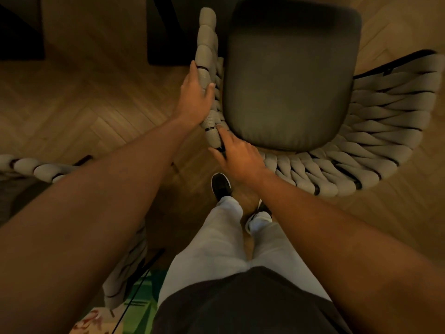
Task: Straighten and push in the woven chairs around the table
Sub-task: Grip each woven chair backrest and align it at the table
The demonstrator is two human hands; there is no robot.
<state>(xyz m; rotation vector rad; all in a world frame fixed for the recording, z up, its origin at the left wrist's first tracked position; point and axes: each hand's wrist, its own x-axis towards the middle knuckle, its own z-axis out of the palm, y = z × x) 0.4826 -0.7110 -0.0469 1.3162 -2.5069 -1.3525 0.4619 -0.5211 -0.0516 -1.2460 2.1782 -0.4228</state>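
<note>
Seen from above, a woven chair (337, 150) stands on the herringbone wood floor (72, 104), its dark padded seat cushion (289, 80) in the upper middle of the view and its curved back of thick grey woven bands sweeping from the left armrest round the near side to the right. The left hand (196, 97) lies along the outer side of the chair's left woven rail, fingers stretched up along the bands and the thumb hooked over the top edge, so the rail sits between thumb and fingers. The right hand (237, 156) rests just nearer on the same rail where it bends into the back, fingers spread and lightly curved over the weave, the forefinger pointing toward the cushion's near left corner; whether it truly clasps the rail cannot be told. Both forearms are bare. Below them show light grey trousers (216, 242) and a dark shoe (221, 185) on the floor just near the chair back. At the far left edge part of a second woven chair (38, 168) shows. Dark table legs (163, 32) stand at the far side, left of the cushion.
</note>
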